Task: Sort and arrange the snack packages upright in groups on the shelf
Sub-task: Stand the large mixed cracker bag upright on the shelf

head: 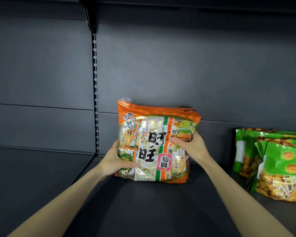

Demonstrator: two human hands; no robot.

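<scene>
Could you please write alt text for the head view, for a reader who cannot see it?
An orange-and-white snack bag stands upright on a dark shelf, the left hand gripping its lower left edge and the right hand its right side. Green snack bags sit further right.

Slotted upright (pixel 94 93), grey back panel (pixel 178 65).

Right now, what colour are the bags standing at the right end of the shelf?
Bright green tops with yellow-orange snack print below, on the green bags; the head view, the only one, shows it.
</scene>
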